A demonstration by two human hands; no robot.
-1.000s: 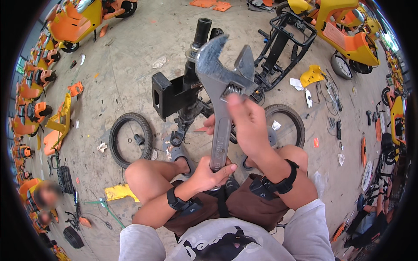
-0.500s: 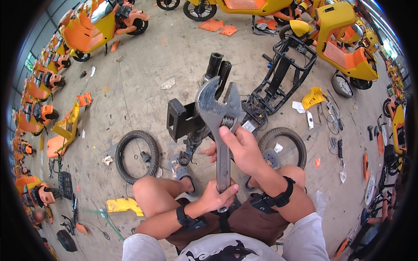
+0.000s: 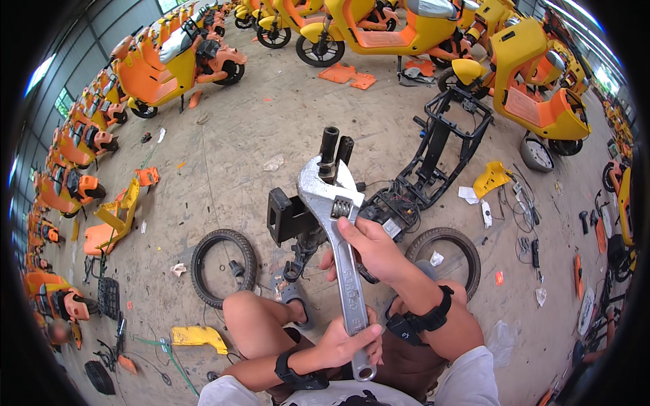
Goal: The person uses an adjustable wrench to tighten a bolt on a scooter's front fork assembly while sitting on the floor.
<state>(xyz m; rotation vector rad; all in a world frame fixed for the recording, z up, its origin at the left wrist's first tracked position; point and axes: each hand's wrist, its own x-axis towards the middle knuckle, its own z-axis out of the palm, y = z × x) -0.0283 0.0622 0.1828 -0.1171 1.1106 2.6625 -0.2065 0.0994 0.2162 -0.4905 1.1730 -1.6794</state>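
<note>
I hold a large silver adjustable wrench [image 3: 351,287] in both hands, its jaws pointing away from me. My left hand [image 3: 347,342] wraps round the lower handle, near the holed end. Just below the jaws, my right hand [image 3: 369,249] is closed on the wrench, thumb near the adjusting screw [image 3: 341,208]. The jaws overlap the base of an upright black steering tube [image 3: 330,143] on a stripped scooter frame [image 3: 418,177]; whether they grip it I cannot tell. A black box-shaped bracket [image 3: 287,215] sits left of the jaws.
Tyres lie on the floor at left [image 3: 196,260] and right [image 3: 474,260] of my feet. Yellow and orange scooters [image 3: 406,30] stand in rows around. Yellow panels [image 3: 490,178], cables [image 3: 518,203], a yellow piece [image 3: 200,338] and a black basket [image 3: 108,298] are scattered about.
The wrench has tilted, its handle end coming nearer to me and its jaws lower, up to the steering tube's base. Both hands keep their hold. The view has tipped upward.
</note>
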